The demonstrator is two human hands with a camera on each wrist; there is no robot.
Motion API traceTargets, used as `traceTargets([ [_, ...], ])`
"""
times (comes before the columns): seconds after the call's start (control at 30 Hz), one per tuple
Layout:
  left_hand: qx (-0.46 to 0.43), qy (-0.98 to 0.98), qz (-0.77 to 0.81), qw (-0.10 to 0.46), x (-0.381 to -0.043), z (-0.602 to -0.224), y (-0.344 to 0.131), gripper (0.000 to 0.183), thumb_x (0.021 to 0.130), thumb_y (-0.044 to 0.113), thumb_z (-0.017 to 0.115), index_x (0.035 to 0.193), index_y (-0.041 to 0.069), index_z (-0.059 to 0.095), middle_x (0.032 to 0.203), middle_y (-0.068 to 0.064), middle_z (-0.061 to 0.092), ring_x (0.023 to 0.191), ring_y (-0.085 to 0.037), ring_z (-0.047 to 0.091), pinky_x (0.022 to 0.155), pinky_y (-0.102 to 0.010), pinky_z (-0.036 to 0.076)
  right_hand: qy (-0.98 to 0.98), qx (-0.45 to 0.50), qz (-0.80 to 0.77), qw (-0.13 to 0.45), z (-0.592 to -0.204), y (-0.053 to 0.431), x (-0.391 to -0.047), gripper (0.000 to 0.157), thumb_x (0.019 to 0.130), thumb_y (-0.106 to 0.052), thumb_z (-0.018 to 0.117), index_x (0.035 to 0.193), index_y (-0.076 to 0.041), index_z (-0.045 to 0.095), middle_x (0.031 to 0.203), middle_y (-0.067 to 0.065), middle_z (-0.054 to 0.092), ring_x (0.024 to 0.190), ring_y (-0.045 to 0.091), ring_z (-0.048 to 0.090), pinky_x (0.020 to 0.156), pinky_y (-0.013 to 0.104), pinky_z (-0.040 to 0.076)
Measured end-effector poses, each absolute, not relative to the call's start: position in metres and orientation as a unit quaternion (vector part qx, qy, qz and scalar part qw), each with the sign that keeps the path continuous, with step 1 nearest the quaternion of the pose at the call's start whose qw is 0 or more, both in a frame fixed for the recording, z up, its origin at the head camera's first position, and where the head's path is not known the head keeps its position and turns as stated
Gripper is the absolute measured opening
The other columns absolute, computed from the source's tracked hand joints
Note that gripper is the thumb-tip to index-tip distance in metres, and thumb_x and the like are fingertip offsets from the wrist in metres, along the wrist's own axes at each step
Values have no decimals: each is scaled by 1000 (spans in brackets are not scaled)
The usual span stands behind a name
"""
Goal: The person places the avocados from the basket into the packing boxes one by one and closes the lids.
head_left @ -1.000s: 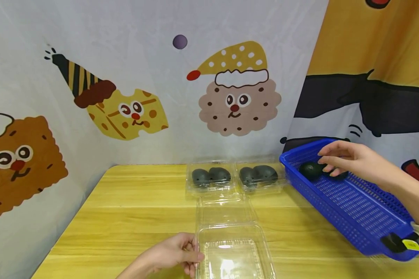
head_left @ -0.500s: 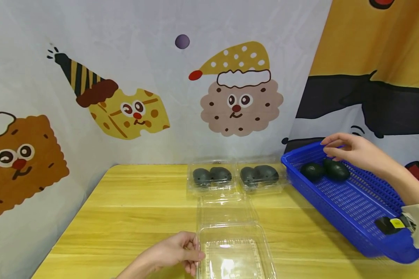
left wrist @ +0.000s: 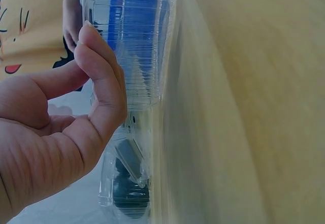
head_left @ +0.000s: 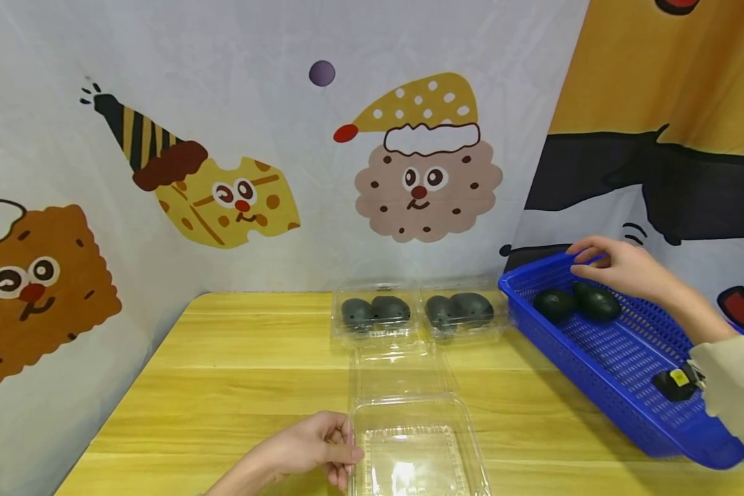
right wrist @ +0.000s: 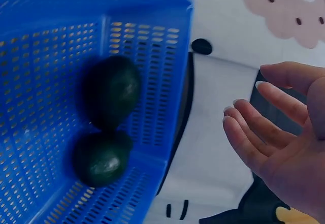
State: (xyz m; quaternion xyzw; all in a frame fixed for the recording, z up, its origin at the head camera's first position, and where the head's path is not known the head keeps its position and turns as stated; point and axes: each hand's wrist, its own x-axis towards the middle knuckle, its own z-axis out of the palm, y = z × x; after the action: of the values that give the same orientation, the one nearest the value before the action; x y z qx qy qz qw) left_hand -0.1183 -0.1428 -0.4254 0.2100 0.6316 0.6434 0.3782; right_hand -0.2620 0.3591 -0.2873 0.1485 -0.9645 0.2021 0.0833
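Observation:
A clear plastic clamshell container (head_left: 417, 455) lies with its lid raised back at the front middle of the table. My left hand (head_left: 310, 448) pinches its left rim between thumb and fingers; the left wrist view shows the same hand (left wrist: 66, 112) at the container's wall (left wrist: 134, 46). At the right, my right hand (head_left: 626, 269) hovers over the far end of a blue plastic basket (head_left: 632, 358), fingers loosely bent and holding nothing. Two dark green avocados (head_left: 597, 302) lie below it in the basket. The right wrist view shows these avocados (right wrist: 111, 89) apart from the hand (right wrist: 284, 127).
Two closed clear containers, a left one (head_left: 375, 317) and a right one (head_left: 461, 313), stand at the back with dark avocados inside. A black item with a yellow label (head_left: 676, 382) shows near my right sleeve. A patterned cloth (head_left: 273, 89) hangs behind the wooden table (head_left: 242, 386).
My right hand has risen a little from the avocados, leaving both in plain sight, and its fingers are empty. My left hand and the container have stayed where they were.

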Motion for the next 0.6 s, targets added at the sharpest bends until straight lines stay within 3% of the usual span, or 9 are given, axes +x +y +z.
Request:
traceTargets([
  [0.1, 212, 635, 642, 374, -119, -425, -143, 19, 89, 14, 60, 89, -3, 50, 73, -6, 60, 59, -13, 61, 54, -19, 51, -966, 157, 192, 76, -295, 359, -269, 35, 86, -28, 64, 115, -9, 56, 105, 19, 60, 92, 36, 59, 71, 47, 46],
  [0.43, 212, 646, 634, 367, -120, -427, -142, 21, 89, 14, 61, 89, -3, 50, 73, -7, 61, 60, -14, 61, 55, -20, 52, -972, 174, 156, 36, -318, 365, -291, 39, 84, -24, 67, 117, -7, 53, 107, 22, 59, 92, 39, 59, 72, 52, 48],
  [0.6, 212, 648, 632, 367, -121, -427, -142, 21, 89, 14, 60, 90, -4, 50, 74, -7, 61, 60, -14, 61, 55, -20, 52, -972, 169, 162, -9, -330, 368, -300, 48, 83, -31, 68, 120, -5, 52, 114, 28, 54, 97, 44, 56, 77, 56, 45],
])
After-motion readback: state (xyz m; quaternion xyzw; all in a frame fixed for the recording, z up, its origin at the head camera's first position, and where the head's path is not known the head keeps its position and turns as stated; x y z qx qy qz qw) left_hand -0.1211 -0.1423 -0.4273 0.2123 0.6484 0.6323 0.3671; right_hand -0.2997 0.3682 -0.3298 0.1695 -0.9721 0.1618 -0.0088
